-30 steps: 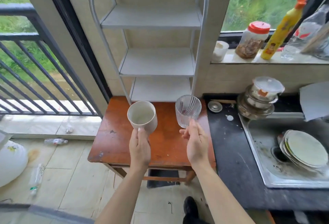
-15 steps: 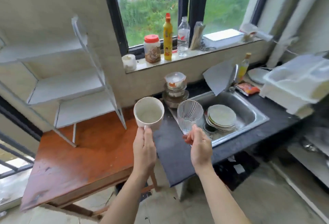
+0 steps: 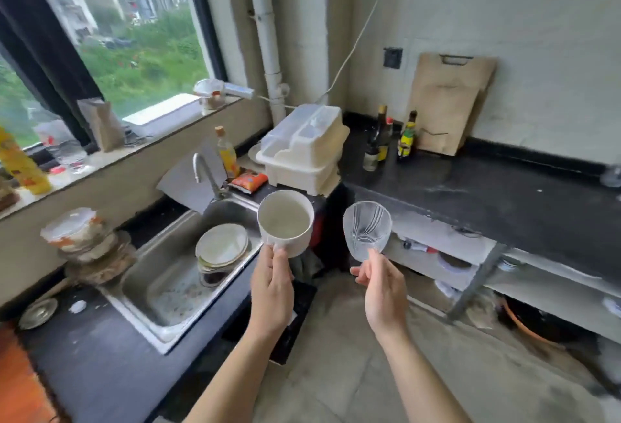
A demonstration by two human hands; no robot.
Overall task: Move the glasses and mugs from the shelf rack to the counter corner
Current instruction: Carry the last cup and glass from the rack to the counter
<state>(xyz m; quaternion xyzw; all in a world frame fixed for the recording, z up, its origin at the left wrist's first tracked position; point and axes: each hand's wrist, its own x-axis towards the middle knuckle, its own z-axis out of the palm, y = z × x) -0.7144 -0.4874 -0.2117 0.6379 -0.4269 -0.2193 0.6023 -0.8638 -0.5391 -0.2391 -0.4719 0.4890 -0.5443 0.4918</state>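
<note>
My left hand [image 3: 271, 291] grips a white mug [image 3: 285, 222] from below, its mouth tilted toward me, in front of the sink's right end. My right hand [image 3: 381, 288] holds a clear patterned glass [image 3: 367, 229] by its base, to the right of the mug and in the air before the counter's front edge. The black counter [image 3: 497, 201] runs along the right wall into a corner behind both cups. The shelf rack is out of view.
A steel sink [image 3: 168, 291] with stacked plates [image 3: 221, 248] lies at the left. A white dish drainer box [image 3: 304, 150] sits in the corner, with bottles [image 3: 386, 140] and a cutting board [image 3: 447, 103] against the wall. Under the counter runs a shelf [image 3: 447, 254].
The view has swung right from the shelf rack and wooden table to the sink and the counter corner. Both hands still carry the mug and the glass, which stay side by side.
</note>
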